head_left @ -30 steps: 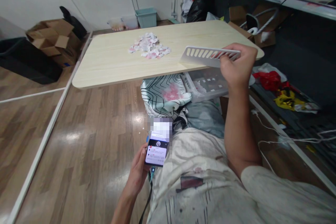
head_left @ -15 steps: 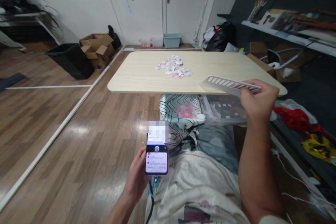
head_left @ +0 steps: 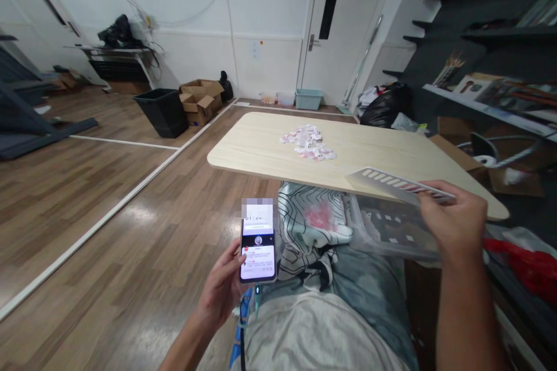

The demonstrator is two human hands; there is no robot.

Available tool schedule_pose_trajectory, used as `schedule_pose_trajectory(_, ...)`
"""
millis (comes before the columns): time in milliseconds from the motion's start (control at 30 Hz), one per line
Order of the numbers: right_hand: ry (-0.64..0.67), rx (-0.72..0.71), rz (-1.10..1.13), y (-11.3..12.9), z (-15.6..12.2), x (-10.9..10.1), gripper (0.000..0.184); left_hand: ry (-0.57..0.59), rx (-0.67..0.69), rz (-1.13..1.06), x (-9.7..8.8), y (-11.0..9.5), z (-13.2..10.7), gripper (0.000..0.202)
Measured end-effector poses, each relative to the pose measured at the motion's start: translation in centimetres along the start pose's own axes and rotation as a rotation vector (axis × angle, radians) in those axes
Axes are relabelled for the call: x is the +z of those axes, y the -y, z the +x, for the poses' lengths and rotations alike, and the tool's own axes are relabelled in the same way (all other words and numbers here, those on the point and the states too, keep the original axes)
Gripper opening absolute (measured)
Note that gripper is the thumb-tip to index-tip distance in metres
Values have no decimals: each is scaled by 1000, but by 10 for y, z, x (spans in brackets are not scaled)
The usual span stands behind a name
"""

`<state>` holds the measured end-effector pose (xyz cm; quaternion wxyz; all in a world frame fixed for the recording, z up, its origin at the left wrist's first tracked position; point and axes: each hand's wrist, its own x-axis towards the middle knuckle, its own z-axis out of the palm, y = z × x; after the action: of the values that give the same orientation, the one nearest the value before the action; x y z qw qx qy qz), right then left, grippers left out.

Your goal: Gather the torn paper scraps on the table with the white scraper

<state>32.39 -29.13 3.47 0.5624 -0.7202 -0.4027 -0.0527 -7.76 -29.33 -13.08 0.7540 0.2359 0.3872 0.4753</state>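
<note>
Left hand [head_left: 224,278] gripping the slim, light-rimmed smartphone with lit screen [head_left: 257,249], held near the lap, screen up. One-handed hold; a loosened thumb could let it slip floorward. Thin dark cord [head_left: 242,336] hangs just below it; a snag there might tug the phone, if they are joined (cannot tell).

Right hand [head_left: 455,211] closed on one end of the flat white plastic panel with slanted slots [head_left: 383,186]. The panel's other end overlaps the counter's near edge in view; contact unclear. Likely trouble: eyes on the screen, panel knocks the edge or twists out of a one-end grip. Further in, the loose heap of small white-and-pink paper scraps [head_left: 307,138] lies on the pale wood-grain counter [head_left: 391,145], well apart from the panel. Light stuff: a careless sweep or draught could scatter it.

Edges and room: patterned black-on-white cloth [head_left: 313,214] and shallow clear plastic bin [head_left: 391,232] crowd the near edge. Counter corners rounded. Bare surface either side of the scraps, more to the right; wood floor [head_left: 130,243] open leftward. Right side tight: dark shelving [head_left: 487,64]. Beyond the far edge, teal plastic tub [head_left: 308,99] by the wall.
</note>
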Motion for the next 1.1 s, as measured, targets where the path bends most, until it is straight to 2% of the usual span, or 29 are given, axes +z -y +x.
schedule_pose_trajectory(233,40,-17,-12,-9,14,-7,7,26,69,25,5,-21,20,67)
schedule_pose_trajectory(433,45,2,11,-14,17,-7,7,-13,129,47,12,-32,27,64)
schedule_pose_trajectory(567,40,28,0,-17,17,-7,6,42,102,51,12,-37,29,65)
schedule_pose_trajectory(667,49,36,-4,-19,17,-8,6,34,108,44,14,-41,30,64)
schedule_pose_trajectory(867,87,111,-99,-17,25,-14,21,-11,100,27,22,-41,29,57)
schedule_pose_trajectory(1000,124,152,-147,-13,26,-15,35,16,138,-11,26,-41,26,55)
schedule_pose_trajectory(1100,142,165,-142,-10,24,-16,34,25,141,-13,29,-42,24,57)
